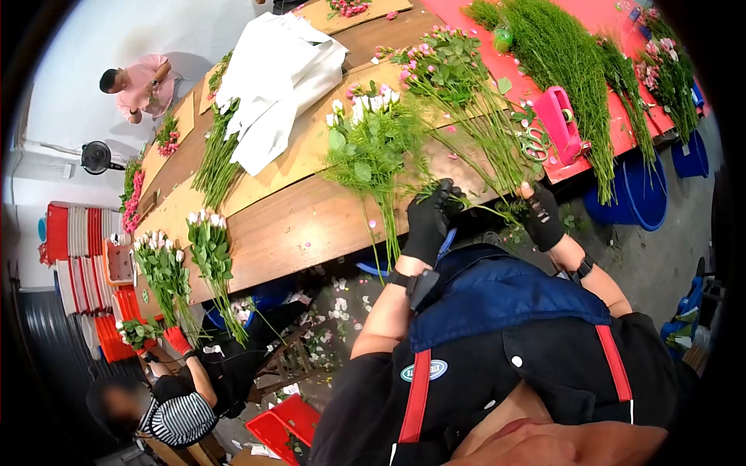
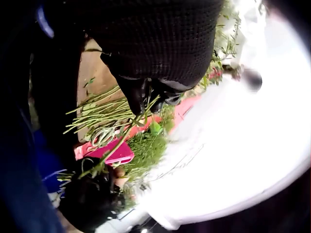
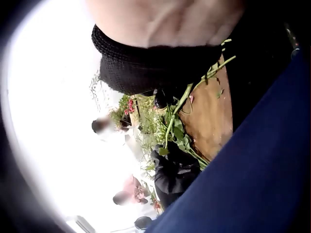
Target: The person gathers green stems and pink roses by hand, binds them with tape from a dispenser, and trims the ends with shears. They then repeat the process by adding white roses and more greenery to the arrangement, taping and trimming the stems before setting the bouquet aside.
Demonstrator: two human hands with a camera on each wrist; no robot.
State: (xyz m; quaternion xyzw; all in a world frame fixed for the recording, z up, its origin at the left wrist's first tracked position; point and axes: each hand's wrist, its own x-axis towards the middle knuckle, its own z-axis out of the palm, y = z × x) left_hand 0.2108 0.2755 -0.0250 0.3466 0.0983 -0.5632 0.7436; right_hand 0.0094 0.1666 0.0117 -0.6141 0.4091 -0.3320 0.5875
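A green stem (image 1: 488,208) stretches between two black-gloved hands at the table's front edge. My left hand (image 1: 430,221) pinches its left part; in the left wrist view, the stem (image 2: 127,132) comes out from between the curled fingers of the left hand (image 2: 155,53). My right hand (image 1: 542,217), its thumb and a fingertip bare, grips the stem's other end. In the right wrist view the stem (image 3: 181,104) runs from the right hand (image 3: 146,70) down to the left hand (image 3: 176,172). Left of my left hand lies a bunch of white flowers with feathery greenery (image 1: 373,147).
Pink-flowered stems (image 1: 482,124) lie behind the hands. Scissors (image 1: 534,144) and a pink tape dispenser (image 1: 559,124) are at the right, near green sprigs (image 1: 556,58). White sheeting (image 1: 284,78) covers the table's middle. Blue buckets (image 1: 641,190) stand below. Two people work at the left.
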